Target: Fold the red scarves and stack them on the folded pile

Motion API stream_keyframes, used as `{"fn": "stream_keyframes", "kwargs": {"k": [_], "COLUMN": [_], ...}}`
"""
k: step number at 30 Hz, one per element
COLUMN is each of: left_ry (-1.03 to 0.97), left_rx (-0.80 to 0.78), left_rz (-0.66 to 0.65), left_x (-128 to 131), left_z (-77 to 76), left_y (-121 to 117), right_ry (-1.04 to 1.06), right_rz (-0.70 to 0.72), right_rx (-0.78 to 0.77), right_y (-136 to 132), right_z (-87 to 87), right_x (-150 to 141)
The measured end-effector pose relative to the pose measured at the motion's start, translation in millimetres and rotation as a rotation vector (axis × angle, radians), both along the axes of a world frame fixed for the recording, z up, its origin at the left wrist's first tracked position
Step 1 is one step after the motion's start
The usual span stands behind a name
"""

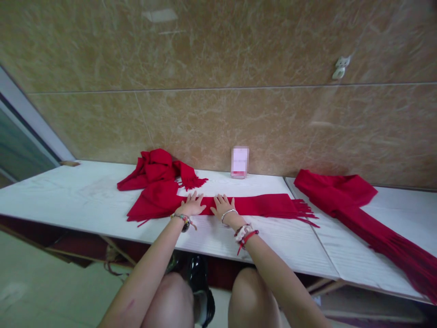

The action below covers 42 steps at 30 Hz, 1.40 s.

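Observation:
A red fringed scarf [262, 205] lies along the white bench top in front of me, its right part flat and narrow with fringe at the end. Its left part is bunched and wider. My left hand [192, 205] rests on the scarf with fingers spread, near the bunched part. Just right of it, my right hand [223, 207] also presses on the cloth, palm down and fingers apart. Neither hand grips anything. Behind the left part sits a crumpled red scarf [159, 166] with fringe pointing right; whether the two pieces join is unclear.
Another red scarf [341, 205] lies loosely folded at the right, its fringe trailing over the front edge. A pale, blurred upright card or phone [240, 162] leans on the marble wall [218, 118]. The white bench top [85, 200] has a seam on the right and shelves beneath.

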<state>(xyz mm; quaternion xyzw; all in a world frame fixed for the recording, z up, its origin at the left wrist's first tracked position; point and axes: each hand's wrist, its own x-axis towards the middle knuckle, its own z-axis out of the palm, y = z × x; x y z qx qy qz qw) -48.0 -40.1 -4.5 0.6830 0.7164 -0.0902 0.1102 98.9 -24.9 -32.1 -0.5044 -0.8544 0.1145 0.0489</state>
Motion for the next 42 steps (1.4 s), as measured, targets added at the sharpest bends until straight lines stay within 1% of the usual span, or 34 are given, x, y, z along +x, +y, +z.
{"fn": "stream_keyframes", "kwargs": {"k": [4,7,9,12,14,16,18,21,24,28,31,35,39,42], "left_ry": [-0.028,-0.048,-0.048,-0.017,0.006,0.017,0.003,-0.048,-0.043,-0.035,-0.059,-0.04,-0.01,0.04], "left_rx": [-0.023,-0.002,0.048,0.174,0.218,0.248,0.286,0.3,0.274,0.212,0.152,0.1,0.159,0.21], "left_rz": [0.045,0.087,0.105,0.105,0.103,0.083,0.018,-0.119,-0.178,-0.164,-0.164,-0.158,-0.174,-0.154], "left_x": [2.2,0.5,0.2,2.5,4.2,3.4,-1.2,-13.4,-24.2,-26.4,-21.3,-13.1,-7.1,-5.7], "left_z": [-1.0,-8.6,-16.4,-25.6,-26.9,-24.7,-21.4,-19.8,-22.5,-21.3,-14.0,-4.9,-2.4,-2.3], "left_y": [2.8,1.9,-2.9,-12.4,-16.8,-18.6,-18.5,-18.4,-21.6,-29.2,-33.3,-34.8,-33.4,-31.7], "right_ry": [-0.059,-0.061,-0.045,-0.018,-0.007,-0.004,-0.003,-0.006,-0.02,-0.013,0.002,-0.005,0.058,0.127], "right_rz": [0.094,0.198,0.253,0.307,0.358,0.409,0.44,0.459,0.466,0.475,0.499,0.522,0.472,0.45], "right_rx": [0.011,0.029,0.041,0.052,0.054,0.072,0.107,0.151,0.156,0.178,0.198,0.183,0.195,0.204], "right_y": [9.1,11.4,9.8,7.0,6.8,7.9,9.3,10.7,11.0,11.2,11.2,12.5,16.7,19.1], "right_z": [2.6,2.2,0.4,-2.6,-4.3,-6.2,-8.1,-10.0,-10.1,-11.0,-12.2,-13.7,-15.7,-15.5], "right_x": [1.8,4.0,5.4,8.0,9.5,9.9,9.5,9.1,10.2,12.4,13.5,13.6,13.2,13.5]}}
